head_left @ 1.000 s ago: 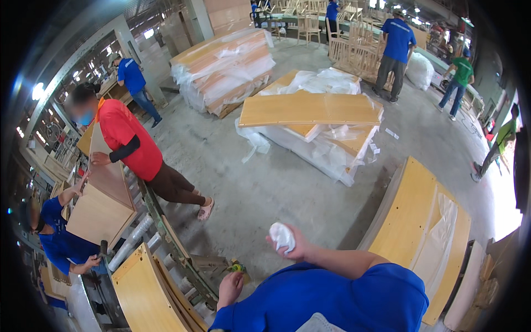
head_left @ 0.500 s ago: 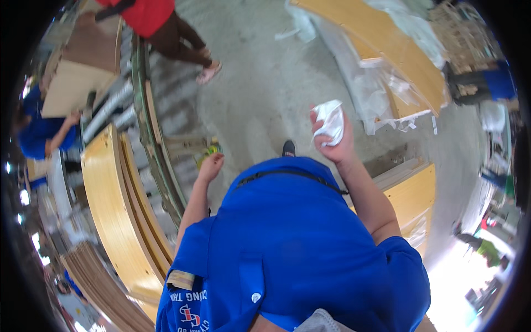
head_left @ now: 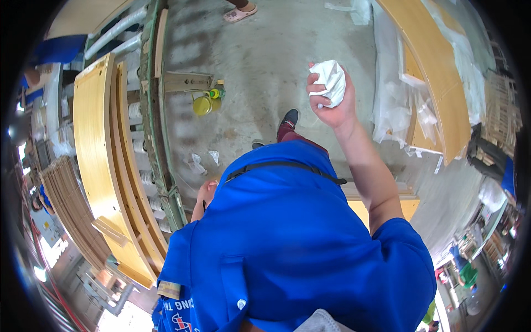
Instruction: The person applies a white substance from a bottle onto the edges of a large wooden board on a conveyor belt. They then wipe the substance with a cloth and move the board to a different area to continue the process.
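My right hand [head_left: 338,112] is raised in front of me, its fingers wrapped around a crumpled white cloth [head_left: 331,80]. Low at my left side, my left hand [head_left: 207,191] shows only in part past my blue shirt. Its fingers are too hidden to make out, and nothing shows in it. The closest thing to it is a green metal conveyor frame [head_left: 152,110], with scraps of clear plastic [head_left: 196,164] on the floor nearby.
Long curved wooden panels [head_left: 94,160] rest on rollers at the left, beside stacked brown boards [head_left: 72,205]. A yellow-green container [head_left: 203,105] and a small bottle [head_left: 219,88] stand on the concrete floor. Plastic-wrapped wooden furniture [head_left: 442,83] is at the right. Another person's foot [head_left: 240,14] shows ahead.
I have moved forward between the conveyor and the wrapped furniture. My left hand has dropped back beside my body. The cloth stays in my right hand. The person in red has mostly left view.
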The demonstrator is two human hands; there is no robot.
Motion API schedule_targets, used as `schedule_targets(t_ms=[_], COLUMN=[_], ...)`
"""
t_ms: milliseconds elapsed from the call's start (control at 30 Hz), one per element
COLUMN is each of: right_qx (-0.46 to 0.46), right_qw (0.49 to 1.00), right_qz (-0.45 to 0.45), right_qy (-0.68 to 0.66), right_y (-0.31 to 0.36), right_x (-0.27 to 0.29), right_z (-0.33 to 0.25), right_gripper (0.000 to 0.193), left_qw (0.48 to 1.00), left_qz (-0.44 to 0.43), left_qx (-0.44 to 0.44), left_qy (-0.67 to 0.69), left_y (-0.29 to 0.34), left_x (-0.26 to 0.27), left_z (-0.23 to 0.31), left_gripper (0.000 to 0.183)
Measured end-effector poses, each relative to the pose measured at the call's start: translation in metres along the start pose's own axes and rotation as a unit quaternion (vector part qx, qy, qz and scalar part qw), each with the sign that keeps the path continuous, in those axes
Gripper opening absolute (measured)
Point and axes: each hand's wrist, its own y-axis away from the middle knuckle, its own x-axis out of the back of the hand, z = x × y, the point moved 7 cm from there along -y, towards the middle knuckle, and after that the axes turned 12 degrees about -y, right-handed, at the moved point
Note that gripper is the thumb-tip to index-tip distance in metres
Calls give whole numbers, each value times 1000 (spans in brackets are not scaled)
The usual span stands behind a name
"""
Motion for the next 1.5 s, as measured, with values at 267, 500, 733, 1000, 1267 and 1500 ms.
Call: schedule_targets(t_ms=[267,500,733,1000,1267,1500], right_qx=[-78,-87,-139,-218,-273,-372], right_qw=[997,994,979,960,906,822], right_qz=[-10,37,99,106,156,185], right_qy=[25,53,111,138,283,390], right_y=[28,65,74,46,4,-42], right_x=[13,42,47,48,70,104], right_z=[62,117,168,220,261,315], right_gripper=[63,81,86,65,55,44], left_qw=[994,978,980,954,899,893], left_qz=[63,106,93,106,153,104], left_qx=[-69,-90,117,158,-5,-247], left_qy=[61,155,131,230,410,363], left_y=[-35,-20,14,55,43,60], left_x=[-8,-21,-112,-164,-100,36], left_z=[32,-2,-154,-179,-97,39], left_gripper=[35,29,35,35,35,59])
